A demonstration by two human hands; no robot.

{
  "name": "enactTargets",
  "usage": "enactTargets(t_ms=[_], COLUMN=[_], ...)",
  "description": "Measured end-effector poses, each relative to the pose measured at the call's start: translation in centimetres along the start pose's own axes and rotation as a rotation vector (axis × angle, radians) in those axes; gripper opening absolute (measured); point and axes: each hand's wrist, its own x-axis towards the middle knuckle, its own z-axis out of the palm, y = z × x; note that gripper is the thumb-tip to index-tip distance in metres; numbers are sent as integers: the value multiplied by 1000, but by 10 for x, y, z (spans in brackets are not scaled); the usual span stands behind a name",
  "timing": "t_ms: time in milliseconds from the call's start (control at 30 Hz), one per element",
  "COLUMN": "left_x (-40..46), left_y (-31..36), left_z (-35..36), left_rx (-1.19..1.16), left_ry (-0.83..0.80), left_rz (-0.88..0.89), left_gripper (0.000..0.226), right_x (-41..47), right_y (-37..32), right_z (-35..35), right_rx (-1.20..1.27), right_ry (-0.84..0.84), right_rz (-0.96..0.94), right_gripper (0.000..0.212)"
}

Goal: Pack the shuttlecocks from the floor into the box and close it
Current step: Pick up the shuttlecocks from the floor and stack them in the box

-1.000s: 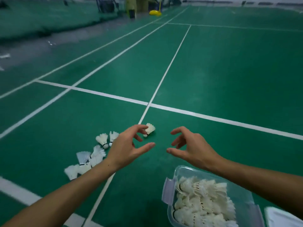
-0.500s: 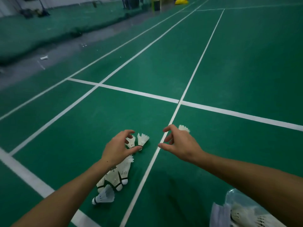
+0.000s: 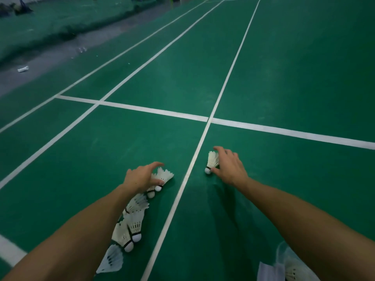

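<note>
Several white feather shuttlecocks lie in a row on the green court floor, partly under my left forearm. My left hand arches over the far end of that row, thumb and index finger around one shuttlecock that still lies on the floor. Right of the white centre line, my right hand closes on a single shuttlecock, thumb by its cork and fingers over the feathers. The clear plastic box with shuttlecocks inside shows only as a corner at the bottom right.
White court lines cross the green floor between my hands and ahead. A grey strip with a scrap of white litter runs along the far left, beside bunched green netting.
Both hands have moved down and forward to the floor. The left now reaches the end shuttlecock of the row and the right wraps the lone one. The view has shifted left, so the box has slid almost out of frame.
</note>
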Motion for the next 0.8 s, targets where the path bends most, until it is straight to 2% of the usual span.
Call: enactTargets(t_ms=[133, 233, 467, 633, 800], left_x=[0, -6, -51, -115, -175], left_y=[15, 22, 70, 139, 221], left_z=[4, 2, -24, -56, -92], left_rx=[-39, -105, -403, -545, -648], left_ry=[-60, -12, 194, 233, 241], left_rz=[65, 139, 330, 535, 680], left_gripper=[52, 26, 29, 25, 21], right_x=[-1, -14, -83, -173, -272], right_y=[9, 10, 7, 18, 43], right_z=[13, 13, -52, -143, -210], right_rx=[17, 64, 139, 184, 255], right_ry=[-24, -47, -30, -9, 54], right_rz=[-7, -29, -151, -197, -120], right_gripper=[71, 65, 60, 57, 55])
